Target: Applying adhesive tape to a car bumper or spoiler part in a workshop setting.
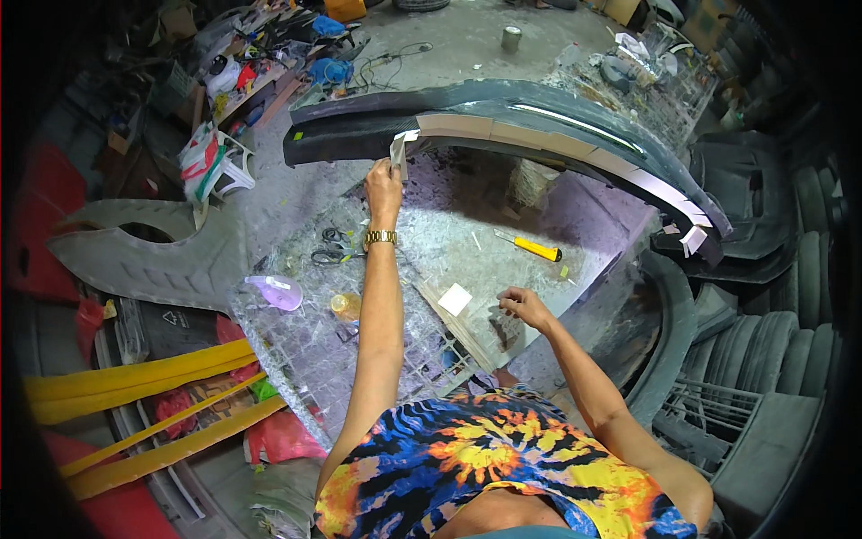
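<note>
Over at the person's far left a grey, curved car fender panel with a cut-out arch sits just beside the worktable, with long, flat yellow strips stretching below it. On the dusty grey tabletop I see a translucent purple plastic bottle, then a pair of black-handled scissors and a small amber-coloured round item, both close to the left forearm.

The left hand, a gold-coloured watch at its wrist, is reached out with its fingers pinched on a narrow pale strip. The strip stands up past the fingertips, its folded white top overlapping the near edge of a long, black, arched car bumper. That bumper lies just beyond the left hand, running out to either side of it; to the right of the hand, a row of flat beige pieces follows its curve.

Next on the table comes a small white square, then the right hand, held low with fingers loosely curled, well apart from the bumper; I can't tell whether it grips anything. Just beyond it lies a yellow-handled cutter knife, and farther right hangs a loose white tab at the bumper's end
</note>
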Demonstrator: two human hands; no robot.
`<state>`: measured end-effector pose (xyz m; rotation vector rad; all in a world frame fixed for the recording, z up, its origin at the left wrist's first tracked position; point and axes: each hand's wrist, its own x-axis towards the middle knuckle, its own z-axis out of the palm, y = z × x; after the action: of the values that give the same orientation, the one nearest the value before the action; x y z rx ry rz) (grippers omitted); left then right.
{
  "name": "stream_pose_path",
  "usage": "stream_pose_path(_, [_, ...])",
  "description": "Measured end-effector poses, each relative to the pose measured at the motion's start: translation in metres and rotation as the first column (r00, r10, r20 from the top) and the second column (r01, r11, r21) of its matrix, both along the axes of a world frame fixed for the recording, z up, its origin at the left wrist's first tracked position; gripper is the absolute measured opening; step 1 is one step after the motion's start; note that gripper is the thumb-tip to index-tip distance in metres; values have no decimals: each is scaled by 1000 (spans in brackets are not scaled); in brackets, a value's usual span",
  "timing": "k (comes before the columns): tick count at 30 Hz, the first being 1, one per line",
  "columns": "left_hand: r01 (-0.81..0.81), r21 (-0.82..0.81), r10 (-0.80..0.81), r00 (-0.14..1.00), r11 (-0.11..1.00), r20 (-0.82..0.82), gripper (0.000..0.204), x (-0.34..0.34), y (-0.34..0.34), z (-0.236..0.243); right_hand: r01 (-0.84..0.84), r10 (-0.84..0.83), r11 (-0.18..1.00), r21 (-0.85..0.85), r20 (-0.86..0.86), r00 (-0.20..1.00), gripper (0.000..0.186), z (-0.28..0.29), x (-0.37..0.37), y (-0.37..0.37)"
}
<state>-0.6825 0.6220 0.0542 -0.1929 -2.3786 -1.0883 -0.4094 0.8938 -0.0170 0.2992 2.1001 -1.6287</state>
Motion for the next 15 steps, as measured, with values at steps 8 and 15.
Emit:
stream_pose_path(8, [10,-1,-10,999,1000,40,21,-5,0,5,10,-10,1000,19,20,1000,20,-2,5,6])
stream_pose_path(15, [0,8,0,1000,1000,10,19,8,-2,7,-12,11,1000,23,57,998,19,-1,12,7])
